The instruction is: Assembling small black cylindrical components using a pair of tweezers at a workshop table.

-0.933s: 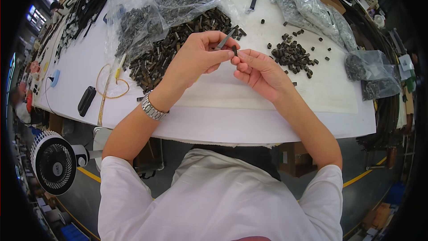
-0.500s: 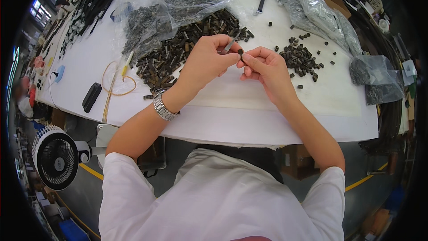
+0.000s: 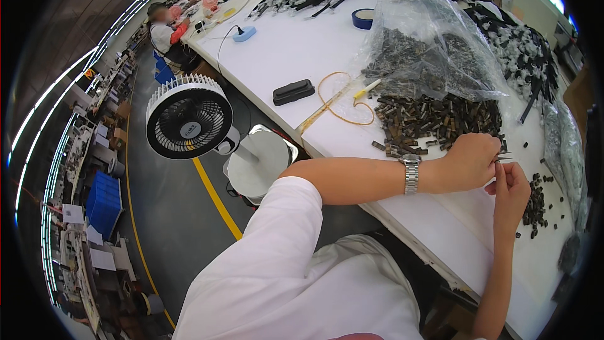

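Head-worn fisheye camera looking down from above white shirt (image 3: 270, 271), facing toward wearer's left; hands (image 3: 473, 158) showing close, right of centre; tabletop (image 3: 314, 44) slanting away upward; floor (image 3: 170, 214) and ceiling (image 3: 75, 19) filling left, straight edges bending toward dark rim.

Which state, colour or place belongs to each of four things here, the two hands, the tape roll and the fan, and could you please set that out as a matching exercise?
Things:
1. Left hand
2. Right hand
3. Tape roll
4. Fan

Descriptions:
A. Blue
B. Beside the table, above the floor
C. Bare wrist
D. Silver wristwatch at its wrist

Pairs: 1-D, 2-C, 3-A, 4-B
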Demonstrator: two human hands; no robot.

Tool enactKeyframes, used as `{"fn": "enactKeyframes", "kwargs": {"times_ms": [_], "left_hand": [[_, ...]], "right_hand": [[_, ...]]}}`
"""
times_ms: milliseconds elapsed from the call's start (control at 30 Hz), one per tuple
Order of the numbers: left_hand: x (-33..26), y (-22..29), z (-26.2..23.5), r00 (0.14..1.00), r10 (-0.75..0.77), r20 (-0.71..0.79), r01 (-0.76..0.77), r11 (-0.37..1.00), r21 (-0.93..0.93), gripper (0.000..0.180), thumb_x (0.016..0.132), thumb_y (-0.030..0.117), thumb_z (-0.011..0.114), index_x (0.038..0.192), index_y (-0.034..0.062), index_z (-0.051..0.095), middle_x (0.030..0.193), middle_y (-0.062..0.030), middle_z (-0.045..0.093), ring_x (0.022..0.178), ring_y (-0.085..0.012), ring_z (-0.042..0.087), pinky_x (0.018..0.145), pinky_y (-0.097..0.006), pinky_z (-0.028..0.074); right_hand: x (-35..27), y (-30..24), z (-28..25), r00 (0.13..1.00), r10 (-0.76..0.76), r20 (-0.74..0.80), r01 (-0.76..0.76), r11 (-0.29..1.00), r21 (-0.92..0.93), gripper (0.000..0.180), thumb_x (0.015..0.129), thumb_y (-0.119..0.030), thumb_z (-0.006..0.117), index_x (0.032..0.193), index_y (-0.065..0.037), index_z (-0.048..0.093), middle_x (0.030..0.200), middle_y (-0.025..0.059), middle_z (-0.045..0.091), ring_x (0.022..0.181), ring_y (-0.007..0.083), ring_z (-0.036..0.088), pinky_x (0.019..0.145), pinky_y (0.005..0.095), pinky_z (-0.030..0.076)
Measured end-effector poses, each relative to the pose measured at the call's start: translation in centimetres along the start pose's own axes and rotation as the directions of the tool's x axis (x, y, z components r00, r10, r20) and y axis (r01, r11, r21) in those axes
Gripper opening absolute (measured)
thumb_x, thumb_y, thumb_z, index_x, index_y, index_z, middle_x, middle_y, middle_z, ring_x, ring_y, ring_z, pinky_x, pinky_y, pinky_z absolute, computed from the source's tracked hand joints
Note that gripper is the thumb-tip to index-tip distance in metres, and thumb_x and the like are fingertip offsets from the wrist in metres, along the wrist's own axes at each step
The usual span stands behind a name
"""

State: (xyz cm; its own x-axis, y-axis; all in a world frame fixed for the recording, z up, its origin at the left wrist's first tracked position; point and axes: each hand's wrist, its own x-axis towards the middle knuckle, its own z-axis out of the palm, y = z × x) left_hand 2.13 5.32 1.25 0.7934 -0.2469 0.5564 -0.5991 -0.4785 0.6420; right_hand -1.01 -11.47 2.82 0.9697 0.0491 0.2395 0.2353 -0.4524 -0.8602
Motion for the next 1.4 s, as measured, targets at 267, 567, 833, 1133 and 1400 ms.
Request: {"fn": "enactKeyframes", "kwargs": {"times_ms": [267,567,833,1133,1400], "left_hand": [[-0.6,0.4,0.1,0.983,0.184,0.005,-0.179,0.948,0.262,0.019,0.079,0.013,0.077,0.085,0.0009,0.064,0.087,-0.0136,0.067,0.077,-0.0323,0.07,0.065,-0.043,0.054],[-0.3,1.1,0.1,0.908,0.408,0.096,-0.415,0.844,0.339,0.014,0.078,0.011,0.073,0.085,0.0022,0.065,0.081,-0.013,0.067,0.071,-0.0281,0.07,0.059,-0.041,0.053],[-0.6,-0.1,-2.0,0.96,0.259,0.111,-0.281,0.91,0.305,0.006,0.086,0.01,0.071,0.087,0.0051,0.066,0.082,-0.0106,0.067,0.072,-0.0323,0.069,0.06,-0.044,0.054],[0.0,-0.2,-2.0,0.958,0.199,0.206,-0.229,0.964,0.135,0.004,0.085,0.008,0.07,0.087,0.0045,0.068,0.078,-0.0103,0.066,0.071,-0.0324,0.067,0.065,-0.042,0.053],[0.0,0.1,-2.0,0.954,0.236,0.184,-0.266,0.951,0.158,0.005,0.083,0.007,0.07,0.087,0.0035,0.069,0.077,-0.0111,0.066,0.072,-0.0321,0.067,0.065,-0.042,0.052]], "right_hand": [[1.1,2.6,-0.5,0.963,0.142,0.23,-0.247,0.808,0.535,0.018,0.107,-0.018,0.063,0.112,-0.001,0.067,0.098,0.0054,0.075,0.085,0.0111,0.073,0.078,0.0277,0.06],[0.8,5.7,-2.5,0.941,0.232,0.245,-0.337,0.699,0.631,0.025,0.106,-0.018,0.063,0.123,0.0,0.066,0.111,0.0084,0.074,0.098,0.0165,0.074,0.092,0.0311,0.061],[0.7,1.2,-0.3,0.957,0.18,0.228,-0.271,0.838,0.474,0.022,0.101,-0.01,0.069,0.111,0.01,0.073,0.1,0.0145,0.077,0.089,0.02,0.077,0.087,0.0312,0.064],[0.2,1.0,-1.7,0.912,0.241,0.332,-0.388,0.767,0.51,0.016,0.101,-0.008,0.066,0.107,0.006,0.07,0.101,0.0143,0.076,0.09,0.0206,0.077,0.09,0.0334,0.064],[0.2,1.9,-1.9,0.884,0.202,0.421,-0.441,0.657,0.612,0.023,0.103,-0.014,0.067,0.112,0.007,0.07,0.107,0.0156,0.076,0.094,0.0228,0.077,0.093,0.0364,0.064]]}}
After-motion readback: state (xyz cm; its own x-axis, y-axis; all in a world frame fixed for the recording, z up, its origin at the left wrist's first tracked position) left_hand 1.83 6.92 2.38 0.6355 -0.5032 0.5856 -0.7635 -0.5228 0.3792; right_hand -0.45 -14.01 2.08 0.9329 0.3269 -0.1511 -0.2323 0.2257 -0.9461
